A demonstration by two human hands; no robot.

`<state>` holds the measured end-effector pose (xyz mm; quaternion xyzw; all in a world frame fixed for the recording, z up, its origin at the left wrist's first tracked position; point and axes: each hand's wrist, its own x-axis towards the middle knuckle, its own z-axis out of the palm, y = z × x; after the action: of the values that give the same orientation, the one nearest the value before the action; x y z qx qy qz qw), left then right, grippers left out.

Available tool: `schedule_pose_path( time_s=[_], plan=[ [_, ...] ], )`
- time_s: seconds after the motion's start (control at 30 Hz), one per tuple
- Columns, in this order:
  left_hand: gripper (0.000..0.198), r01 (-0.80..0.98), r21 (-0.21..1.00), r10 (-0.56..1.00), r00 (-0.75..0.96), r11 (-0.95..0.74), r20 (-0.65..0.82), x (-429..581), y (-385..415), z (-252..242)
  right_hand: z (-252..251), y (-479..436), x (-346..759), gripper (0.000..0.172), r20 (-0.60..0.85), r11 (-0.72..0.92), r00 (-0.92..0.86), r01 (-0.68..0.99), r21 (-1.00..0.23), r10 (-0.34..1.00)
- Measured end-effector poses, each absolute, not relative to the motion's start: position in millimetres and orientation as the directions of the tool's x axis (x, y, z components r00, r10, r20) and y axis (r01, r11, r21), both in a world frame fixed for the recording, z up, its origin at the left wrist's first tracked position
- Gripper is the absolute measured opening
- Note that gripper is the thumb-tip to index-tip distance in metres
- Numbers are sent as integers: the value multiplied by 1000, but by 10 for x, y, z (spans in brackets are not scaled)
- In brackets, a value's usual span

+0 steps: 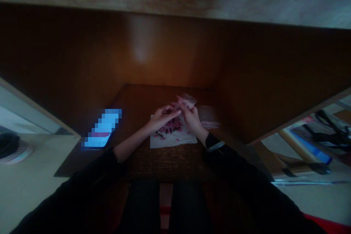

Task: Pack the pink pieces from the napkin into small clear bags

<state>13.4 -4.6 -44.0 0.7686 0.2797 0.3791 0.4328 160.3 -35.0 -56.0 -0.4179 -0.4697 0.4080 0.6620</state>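
Apparently, the right hand (189,114) pinches the bag (189,99) at the far side of the paper (164,144), the left hand (162,117) beside it with unclear grip, while pink pieces (169,128) lie on the paper, perhaps for easy gathering.

The bare left hand (160,119), its forearm (133,140) left partly uncovered by a long black left sleeve (94,170), is held with bent fingers (166,109) close beside the bare right hand (190,115), whose wrist (203,136) is bordered by a black right sleeve (237,166).
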Motion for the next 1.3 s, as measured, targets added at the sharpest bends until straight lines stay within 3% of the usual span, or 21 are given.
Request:
schedule_pose_path(
  time_s=[0.13, 0.4, 0.6, 0.87, 1.3],
  plan=[
    [16, 85, 912, 827, 462, -402, 321, 101, 68, -465, -557, -337, 1603, 39, 238, 286, 240, -191, -939, 941],
    [29, -48, 956, 931, 217, -290, 294, 78, 90, -468, -536, -381, 1591, 28, 123, 136, 168, -71, -988, 978],
    [34, -88, 968, 918, 306, -236, 252, 98, 72, -461, -545, -375, 1587, 33, 202, 232, 238, -103, -967, 950],
    [30, -90, 961, 916, 289, -263, 278, 85, 61, -458, -475, -413, 1559, 32, 17, 59, 157, -269, -961, 987],
    [25, -89, 950, 893, 323, -300, 312, 67, 1, -390, -465, -421, 1557, 28, 105, 144, 146, -287, -947, 984]
  ],
)
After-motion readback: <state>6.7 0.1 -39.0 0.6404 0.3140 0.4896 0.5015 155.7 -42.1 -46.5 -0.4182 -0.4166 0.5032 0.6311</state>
